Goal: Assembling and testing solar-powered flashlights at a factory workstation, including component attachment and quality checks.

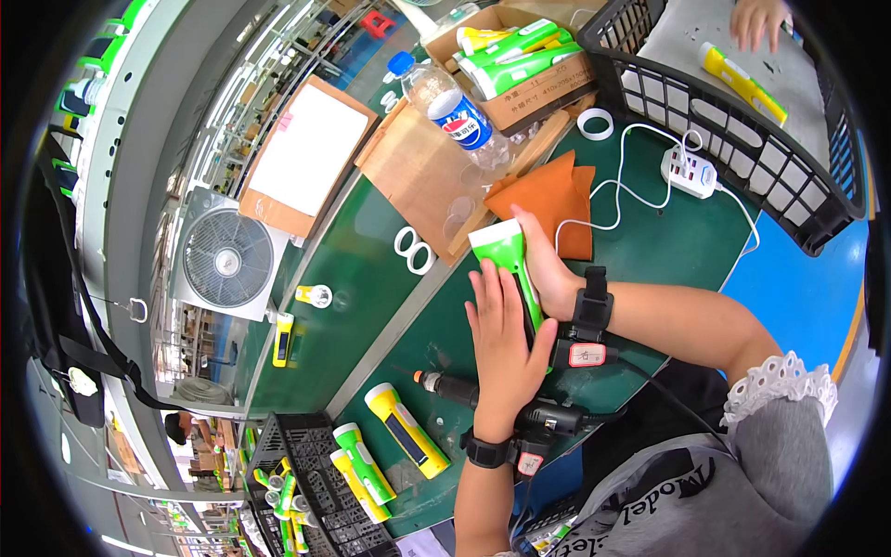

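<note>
Between my two hands is a green flashlight (502, 243) with a white head, tilted so the head points away from me. My right hand (549, 269) wraps its right side, thumb side toward the head. My left hand (506, 339) lies over its body with the fingers long and close together, hiding much of the handle. An orange cloth (561, 200) lies just beyond my right hand. Under my left wrist passes a black electric screwdriver (450, 388) with an orange tip. Left of it a yellow flashlight (406, 430) rests on the green bench (371, 339).
Two more flashlights (365, 469) lie beside a black crate (311, 464). A plastic bottle (461, 116) stands before a carton (538, 88) of flashlights. White cables run to a power strip (689, 172). Another person's hand (758, 20) is above a large black basket (724, 121).
</note>
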Tool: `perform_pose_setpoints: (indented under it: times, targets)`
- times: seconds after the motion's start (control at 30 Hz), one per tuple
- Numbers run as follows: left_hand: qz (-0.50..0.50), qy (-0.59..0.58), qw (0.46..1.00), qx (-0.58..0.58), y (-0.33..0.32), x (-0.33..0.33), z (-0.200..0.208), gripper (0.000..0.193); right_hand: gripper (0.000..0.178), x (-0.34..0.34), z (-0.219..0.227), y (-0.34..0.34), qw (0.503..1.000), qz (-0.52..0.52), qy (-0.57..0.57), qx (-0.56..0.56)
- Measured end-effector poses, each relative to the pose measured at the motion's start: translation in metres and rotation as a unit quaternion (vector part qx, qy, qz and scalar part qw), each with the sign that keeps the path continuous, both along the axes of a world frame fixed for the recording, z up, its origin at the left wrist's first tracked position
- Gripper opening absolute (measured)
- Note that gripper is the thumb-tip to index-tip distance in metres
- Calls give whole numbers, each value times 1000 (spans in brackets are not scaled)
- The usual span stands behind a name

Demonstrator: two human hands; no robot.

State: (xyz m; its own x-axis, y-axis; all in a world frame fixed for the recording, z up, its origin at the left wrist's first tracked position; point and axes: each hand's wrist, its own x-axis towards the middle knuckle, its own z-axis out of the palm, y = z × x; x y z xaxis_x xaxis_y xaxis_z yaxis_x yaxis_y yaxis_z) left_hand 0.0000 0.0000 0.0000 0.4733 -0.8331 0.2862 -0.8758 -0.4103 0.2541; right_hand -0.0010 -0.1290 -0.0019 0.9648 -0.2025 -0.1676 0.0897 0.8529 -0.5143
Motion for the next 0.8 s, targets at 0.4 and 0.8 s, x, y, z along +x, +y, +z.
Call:
perform_pose_setpoints:
  times: [0.4,0.8]
  targets:
    - [75,641,670,-367,5,7,1,38,37,8,10,-55,757,-189,-35,-625]
    - [18,788,367,-494,23,27,0,41,17,-15,7,-44,428,-2,-63,-902]
